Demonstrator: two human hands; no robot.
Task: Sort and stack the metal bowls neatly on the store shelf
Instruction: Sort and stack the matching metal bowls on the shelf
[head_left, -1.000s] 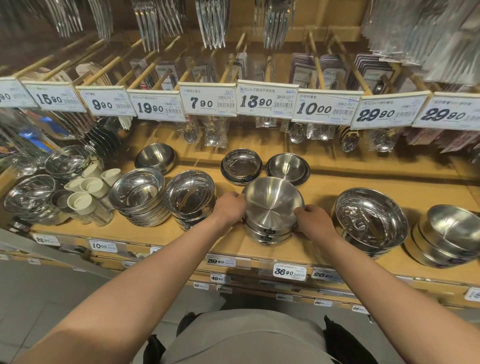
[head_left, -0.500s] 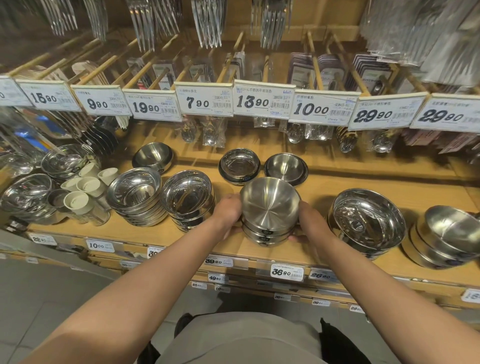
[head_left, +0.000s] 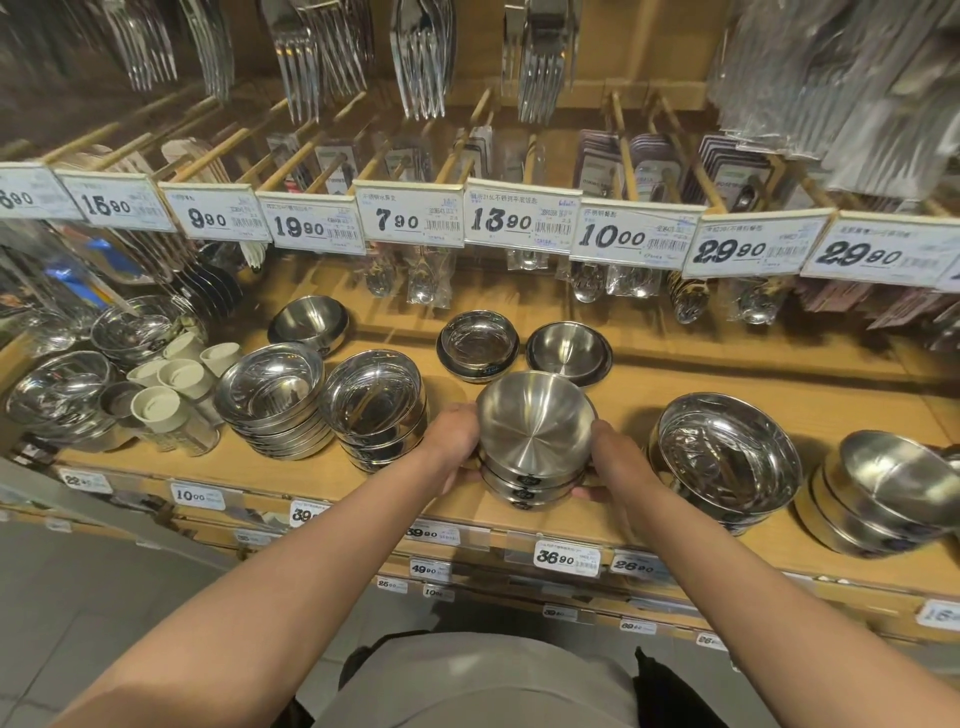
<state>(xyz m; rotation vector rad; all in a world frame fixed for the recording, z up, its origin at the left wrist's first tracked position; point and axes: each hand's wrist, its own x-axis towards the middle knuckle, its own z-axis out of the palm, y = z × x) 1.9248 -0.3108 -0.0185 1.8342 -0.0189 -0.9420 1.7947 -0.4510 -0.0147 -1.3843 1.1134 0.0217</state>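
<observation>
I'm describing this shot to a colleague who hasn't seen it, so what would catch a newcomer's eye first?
First, the stack of steel bowls at the front middle of the wooden shelf, gripped by the left hand and the right hand from either side. Next, the row of white price tags hanging across the picture above the bowls. Forks hang along the top.

Warm, bright light from above shines off the bowls (head_left: 535, 415). Edges bend, and the upper corners look blurry.
</observation>
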